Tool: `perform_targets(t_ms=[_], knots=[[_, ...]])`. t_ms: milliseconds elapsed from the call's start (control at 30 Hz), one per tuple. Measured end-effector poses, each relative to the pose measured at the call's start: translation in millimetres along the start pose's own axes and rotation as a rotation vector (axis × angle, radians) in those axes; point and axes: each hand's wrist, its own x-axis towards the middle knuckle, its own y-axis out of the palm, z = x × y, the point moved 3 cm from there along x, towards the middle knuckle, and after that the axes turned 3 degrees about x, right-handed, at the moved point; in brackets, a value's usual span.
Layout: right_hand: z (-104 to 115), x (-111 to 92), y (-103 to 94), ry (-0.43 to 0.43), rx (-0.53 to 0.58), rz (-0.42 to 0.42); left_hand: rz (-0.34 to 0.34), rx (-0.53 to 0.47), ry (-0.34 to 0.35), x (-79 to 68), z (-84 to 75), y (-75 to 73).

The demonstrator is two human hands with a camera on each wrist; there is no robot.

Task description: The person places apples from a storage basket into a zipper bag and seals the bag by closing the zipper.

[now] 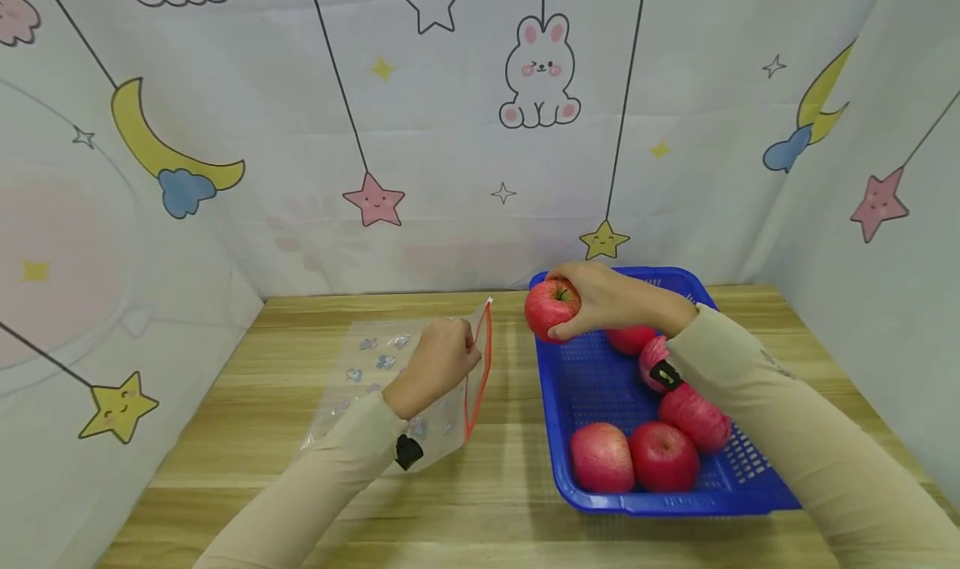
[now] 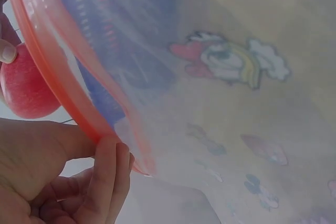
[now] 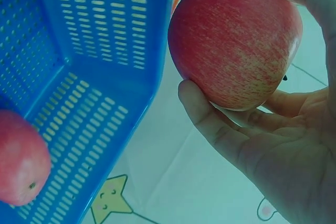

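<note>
A red apple [image 1: 552,309] is gripped in my right hand [image 1: 603,298], above the left rim of the blue basket. In the right wrist view, fingers and thumb wrap around this apple [image 3: 236,40] from the side. My left hand [image 1: 441,361] pinches the edge of a clear zip bag [image 1: 367,369] with an orange-red zip strip and small printed figures. The left wrist view has the thumb and fingers of that hand [image 2: 79,177] on the orange strip [image 2: 68,100], the bag's mouth parted there. The bag's body lies on the table, toward the left.
A blue perforated basket [image 1: 551,419] stands on the right of the wooden table [image 1: 480,502]. Several apples sit in it, including a red one [image 1: 663,456] near its front; some wear pink foam nets [image 1: 693,419]. A printed cloth [image 1: 450,136] hangs behind the table.
</note>
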Motion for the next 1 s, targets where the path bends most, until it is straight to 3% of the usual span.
perform_targets(t_ms=[733,1000], knots=[[29.3,35.5,23.1,-0.149,0.021,0.031,-0.008,-0.016,-0.011,4.9,3.2,-2.3],[36.3,42.2,27.7,-0.144,0.027,0.067,-0.005,-0.042,-0.029,5.0,3.4,-6.8]])
